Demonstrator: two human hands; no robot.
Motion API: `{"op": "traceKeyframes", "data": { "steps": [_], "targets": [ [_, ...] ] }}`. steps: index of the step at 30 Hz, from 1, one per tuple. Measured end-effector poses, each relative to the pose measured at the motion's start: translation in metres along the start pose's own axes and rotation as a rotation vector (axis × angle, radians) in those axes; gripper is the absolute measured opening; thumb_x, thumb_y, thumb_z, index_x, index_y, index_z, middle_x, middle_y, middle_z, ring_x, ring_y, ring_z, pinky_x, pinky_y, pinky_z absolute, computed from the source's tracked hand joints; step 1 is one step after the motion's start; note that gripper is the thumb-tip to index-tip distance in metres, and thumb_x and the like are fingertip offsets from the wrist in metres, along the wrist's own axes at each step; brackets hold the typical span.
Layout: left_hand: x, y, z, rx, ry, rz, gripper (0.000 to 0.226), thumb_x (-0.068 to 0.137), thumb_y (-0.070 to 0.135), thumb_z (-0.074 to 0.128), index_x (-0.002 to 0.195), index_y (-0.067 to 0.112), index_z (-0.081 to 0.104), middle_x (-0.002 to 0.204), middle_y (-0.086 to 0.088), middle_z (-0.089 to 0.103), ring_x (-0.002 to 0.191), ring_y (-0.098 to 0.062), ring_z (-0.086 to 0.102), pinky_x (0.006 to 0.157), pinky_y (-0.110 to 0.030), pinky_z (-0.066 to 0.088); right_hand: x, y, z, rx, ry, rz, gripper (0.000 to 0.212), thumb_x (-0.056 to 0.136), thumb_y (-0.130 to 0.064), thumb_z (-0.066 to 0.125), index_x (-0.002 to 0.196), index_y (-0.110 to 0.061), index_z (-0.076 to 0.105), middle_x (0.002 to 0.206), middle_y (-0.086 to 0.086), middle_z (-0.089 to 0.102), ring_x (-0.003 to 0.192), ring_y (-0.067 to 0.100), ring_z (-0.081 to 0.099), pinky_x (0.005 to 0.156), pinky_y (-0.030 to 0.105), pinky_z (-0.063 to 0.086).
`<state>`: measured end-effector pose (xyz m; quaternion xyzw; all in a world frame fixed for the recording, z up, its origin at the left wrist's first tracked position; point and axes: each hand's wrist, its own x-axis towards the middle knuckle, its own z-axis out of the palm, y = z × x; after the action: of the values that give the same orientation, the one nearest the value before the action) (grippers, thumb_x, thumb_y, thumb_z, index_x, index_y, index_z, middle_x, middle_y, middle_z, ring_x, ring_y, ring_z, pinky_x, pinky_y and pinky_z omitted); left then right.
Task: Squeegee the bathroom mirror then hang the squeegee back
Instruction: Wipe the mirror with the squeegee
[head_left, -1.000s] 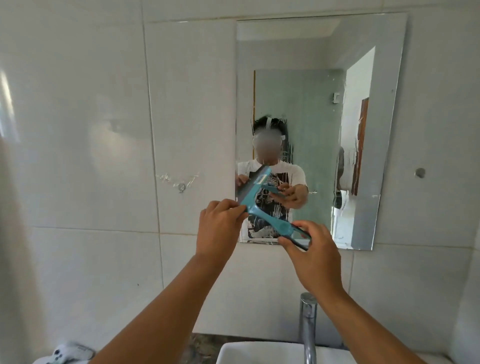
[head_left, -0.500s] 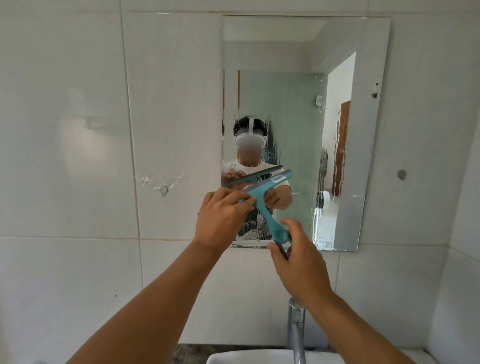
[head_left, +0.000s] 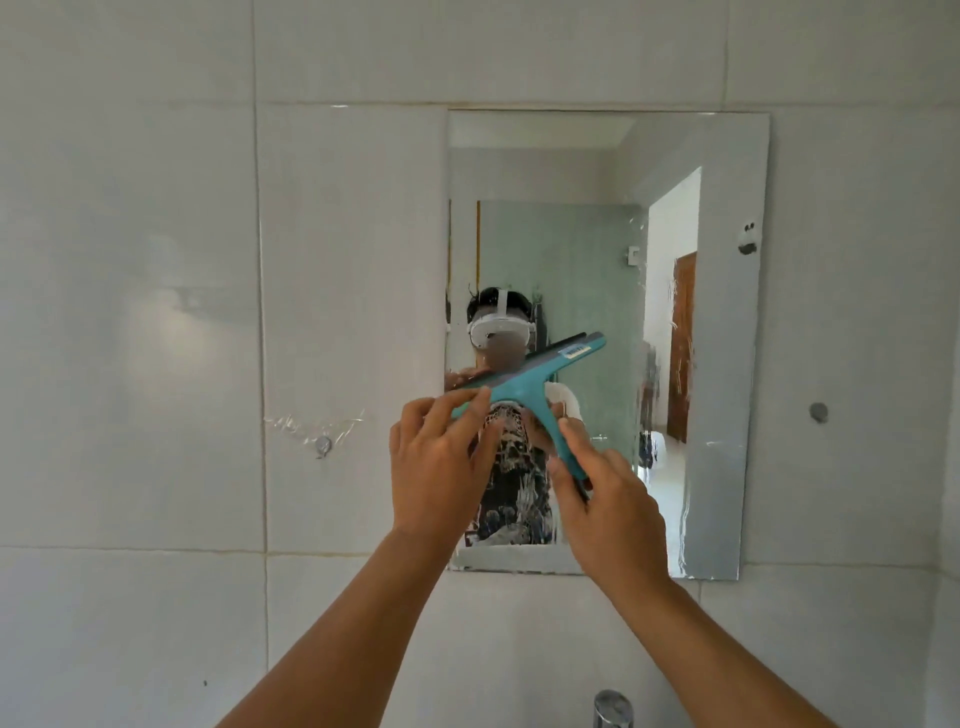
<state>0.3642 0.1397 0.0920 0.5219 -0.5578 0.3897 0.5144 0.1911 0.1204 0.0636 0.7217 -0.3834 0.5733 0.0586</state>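
A teal squeegee (head_left: 535, 382) with a dark rubber blade is held up in front of the wall mirror (head_left: 727, 364), its blade tilted up to the right. My right hand (head_left: 605, 501) grips the lower end of its handle. My left hand (head_left: 439, 462) pinches the left end of the blade bar with fingertips. The mirror's right part shows streaks and smears. The handle's end is hidden inside my right hand.
White wall tiles surround the mirror. A small metal hook (head_left: 323, 446) with tape residue sits left of the mirror, and another stud (head_left: 819, 412) right of it. A chrome tap top (head_left: 613, 707) shows at the bottom edge.
The squeegee has risen and its blade has swung closer to level across the mirror's middle. Both hands went up with it, and the view tilted upward so the basin dropped out of sight.
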Motion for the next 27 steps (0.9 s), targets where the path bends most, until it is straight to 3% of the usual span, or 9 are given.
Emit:
{"op": "traceKeyframes", "data": {
  "steps": [3,8,10,14,20,23,27],
  "targets": [
    [-0.006,-0.006,-0.002,-0.120,0.083,-0.135,0.045,0.095,0.040,0.051,0.135,0.022,0.056,0.121,-0.001,0.061,0.109,-0.020,0.047,0.091,-0.032,0.040,0.036,0.000,-0.004,-0.034,0.024,-0.028,0.051,0.095,-0.048,0.047,0.144,-0.037,0.040,0.091,-0.010,0.052,0.061,0.004,0.050,0.052,0.017,0.047],
    [-0.025,-0.028,0.008,-0.251,-0.079,-0.335,0.051,0.096,0.041,0.055,0.143,0.026,0.045,0.130,0.002,0.054,0.116,-0.010,0.040,0.098,-0.033,0.043,0.092,-0.003,-0.011,-0.122,0.053,-0.104,0.049,0.097,-0.048,0.043,0.144,-0.036,0.041,0.085,-0.003,0.053,0.059,0.005,0.048,0.045,0.016,0.037],
    [-0.027,-0.038,0.014,-0.271,-0.154,-0.317,0.050,0.094,0.042,0.056,0.142,0.031,0.046,0.130,0.006,0.053,0.114,-0.004,0.038,0.100,-0.033,0.044,0.112,-0.007,-0.011,-0.148,0.048,-0.129,0.050,0.097,-0.051,0.040,0.145,-0.038,0.040,0.085,-0.003,0.052,0.060,0.006,0.049,0.046,0.019,0.040],
    [-0.013,-0.051,0.022,-0.266,-0.246,-0.192,0.053,0.096,0.045,0.052,0.147,0.038,0.039,0.131,0.010,0.048,0.119,-0.008,0.041,0.100,-0.026,0.040,0.150,-0.017,-0.010,-0.207,0.002,-0.239,0.050,0.099,-0.050,0.036,0.148,-0.039,0.033,0.091,-0.002,0.050,0.063,0.010,0.052,0.047,0.020,0.039],
    [0.039,-0.068,0.030,-0.228,-0.204,-0.192,0.053,0.099,0.042,0.048,0.149,0.033,0.035,0.143,0.004,0.043,0.130,-0.014,0.039,0.104,-0.027,0.037,0.207,-0.040,-0.008,-0.278,0.022,-0.352,0.047,0.100,-0.046,0.037,0.147,-0.041,0.031,0.093,-0.001,0.048,0.064,0.012,0.050,0.051,0.023,0.044],
    [0.054,-0.074,0.036,-0.197,-0.210,-0.159,0.052,0.099,0.040,0.050,0.149,0.034,0.034,0.144,0.005,0.042,0.130,-0.015,0.039,0.098,-0.024,0.035,0.230,-0.052,-0.012,-0.323,0.066,-0.406,0.045,0.101,-0.045,0.037,0.146,-0.042,0.033,0.093,-0.001,0.047,0.070,0.015,0.051,0.059,0.030,0.048],
    [0.056,-0.081,0.044,-0.181,-0.257,-0.113,0.053,0.098,0.037,0.053,0.148,0.038,0.035,0.144,0.004,0.042,0.128,-0.017,0.039,0.098,-0.029,0.042,0.259,-0.064,-0.023,-0.422,0.073,-0.479,0.044,0.101,-0.045,0.034,0.145,-0.043,0.034,0.094,0.003,0.048,0.077,0.021,0.052,0.073,0.041,0.051]
  ]
}}
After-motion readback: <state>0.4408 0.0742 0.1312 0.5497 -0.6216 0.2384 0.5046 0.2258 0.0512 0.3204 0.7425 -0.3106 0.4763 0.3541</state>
